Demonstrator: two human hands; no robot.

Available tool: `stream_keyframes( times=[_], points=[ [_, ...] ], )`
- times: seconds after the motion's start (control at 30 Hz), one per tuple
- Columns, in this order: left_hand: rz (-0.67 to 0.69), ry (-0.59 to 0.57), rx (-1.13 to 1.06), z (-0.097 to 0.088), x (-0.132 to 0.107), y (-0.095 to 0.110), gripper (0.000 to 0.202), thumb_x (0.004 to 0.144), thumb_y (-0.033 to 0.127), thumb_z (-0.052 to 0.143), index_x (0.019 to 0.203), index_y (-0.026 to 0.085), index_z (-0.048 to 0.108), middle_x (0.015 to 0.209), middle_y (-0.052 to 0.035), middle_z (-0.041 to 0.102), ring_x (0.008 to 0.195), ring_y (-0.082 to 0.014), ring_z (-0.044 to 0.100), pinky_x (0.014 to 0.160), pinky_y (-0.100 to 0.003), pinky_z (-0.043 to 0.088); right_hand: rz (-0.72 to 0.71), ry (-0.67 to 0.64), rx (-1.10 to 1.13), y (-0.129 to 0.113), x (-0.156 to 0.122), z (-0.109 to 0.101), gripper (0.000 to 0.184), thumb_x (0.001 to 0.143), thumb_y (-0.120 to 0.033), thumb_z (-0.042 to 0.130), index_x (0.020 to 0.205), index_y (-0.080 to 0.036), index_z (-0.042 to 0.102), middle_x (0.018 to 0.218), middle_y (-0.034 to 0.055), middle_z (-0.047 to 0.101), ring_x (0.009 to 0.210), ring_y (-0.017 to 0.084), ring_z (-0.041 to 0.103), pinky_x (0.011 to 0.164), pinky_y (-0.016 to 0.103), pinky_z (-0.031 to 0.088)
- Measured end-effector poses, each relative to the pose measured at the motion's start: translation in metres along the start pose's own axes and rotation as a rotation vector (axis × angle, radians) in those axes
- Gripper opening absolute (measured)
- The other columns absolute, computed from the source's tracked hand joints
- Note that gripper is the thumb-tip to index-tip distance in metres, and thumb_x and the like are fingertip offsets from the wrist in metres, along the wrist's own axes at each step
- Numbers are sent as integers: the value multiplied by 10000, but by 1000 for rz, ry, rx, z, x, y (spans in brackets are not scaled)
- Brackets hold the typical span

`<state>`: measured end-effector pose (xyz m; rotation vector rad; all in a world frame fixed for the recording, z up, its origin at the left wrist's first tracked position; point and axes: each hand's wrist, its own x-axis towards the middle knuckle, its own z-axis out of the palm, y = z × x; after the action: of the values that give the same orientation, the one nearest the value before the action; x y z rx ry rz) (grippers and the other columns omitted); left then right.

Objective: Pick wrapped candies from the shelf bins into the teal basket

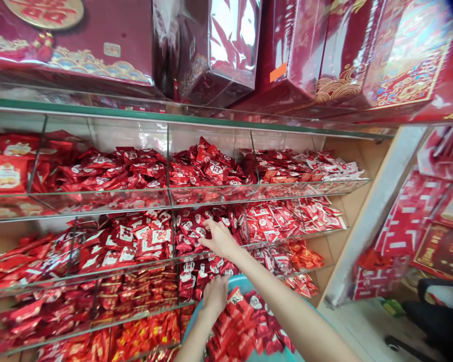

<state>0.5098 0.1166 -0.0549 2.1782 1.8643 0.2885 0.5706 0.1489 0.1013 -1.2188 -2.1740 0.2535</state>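
Packets (190, 229) lie just beyond the right hand (222, 240).

Bright and fairly even, glaring hard along the top, softening toward the edges.
Seems lit from the camera's side, judging by white reflections, with only soft shadows between the red packets (214, 168) and dimmer tones lower down. Burns out to white on the glossy dark-red box (219, 58) and washes pale over the patterned box (403, 65) at upper right. Glints along the glass shelf edge (196, 120). Drops to black in the upper right corner and loses detail around the dark chair (440, 311) at lower right. Looks clearest mid-view, slightly soft on the left hand (215, 296) and smeary at lower left. Leans and stretches outward near the borders.
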Motion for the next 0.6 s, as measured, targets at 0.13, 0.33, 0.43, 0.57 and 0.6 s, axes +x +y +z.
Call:
stream_keyframes(
  times=[0.13, 0.33, 0.43, 0.57, 0.6],
  points=[
    [16, 22, -7, 1, 0, -2, 408, 904, 266, 231, 1192, 358, 505, 1048, -21, 618, 904, -167, 603, 742, -254, 435, 37, 3, 46, 3, 5, 6, 406, 691, -287, 640, 1039, -209, 446, 944, 35, 577, 902, 195, 483, 783, 340, 359],
    [15, 22, -13, 3, 2, -3, 400, 906, 266, 238, 1191, 353, 505, 1025, -26, 621, 887, -163, 609, 723, -245, 436, -7, 56, 105, 5, 4, 8, 382, 717, -261, 586, 1062, -220, 430, 880, -3, 570, 825, 158, 488, 777, 318, 367],
    [18, 20, -3, 3, 2, -3, 404, 907, 262, 233, 1193, 349, 504, 1023, -30, 620, 876, -163, 612, 720, -244, 434, -29, 40, 110, 5, 3, 7, 370, 750, -266, 536, 1102, -226, 428, 875, -2, 580, 791, 147, 513, 727, 281, 380],
    [23, 30, 7, 2, 0, -2, 416, 910, 260, 208, 1183, 342, 511, 1017, -36, 624, 864, -172, 616, 725, -261, 434, -53, 0, -50, 2, 3, 5, 343, 779, -244, 469, 1121, -218, 446, 956, 33, 594, 833, 166, 549, 699, 271, 389],
    [27, 33, 6, 1, 0, -2, 414, 910, 262, 208, 1174, 337, 518, 1008, -37, 626, 859, -174, 619, 718, -263, 434, -58, -2, -119, 1, 3, 5, 342, 779, -235, 460, 1120, -212, 451, 982, 46, 592, 862, 178, 550, 703, 276, 392]
  ],
)
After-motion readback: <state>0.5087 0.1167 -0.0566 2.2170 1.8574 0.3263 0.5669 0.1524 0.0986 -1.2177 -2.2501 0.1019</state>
